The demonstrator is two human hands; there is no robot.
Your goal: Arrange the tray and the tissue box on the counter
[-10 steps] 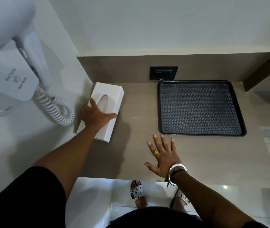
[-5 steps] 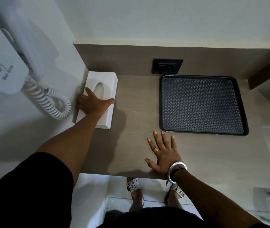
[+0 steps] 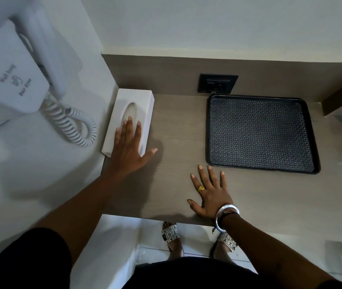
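Observation:
A white tissue box (image 3: 143,101) with an oval slot lies at the counter's back left, pressed against the left wall. My left hand (image 3: 129,149) rests flat over its near end, fingers spread, not gripping. A black patterned tray (image 3: 259,132) lies flat at the back right of the wood-grain counter (image 3: 178,126), under the wall socket. My right hand (image 3: 209,192), with a ring and bangle, lies flat and open on the counter just in front of the tray's near left corner, apart from it.
A white wall-mounted hair dryer (image 3: 14,80) with a coiled cord (image 3: 72,126) hangs on the left wall beside the tissue box. A black socket (image 3: 218,83) sits on the backsplash. The counter's front edge is near my wrists; my sandalled feet show below.
The tissue box has slid back and left against the wall. My left hand has gone from gripping its side to lying flat on top. My right hand has stayed put.

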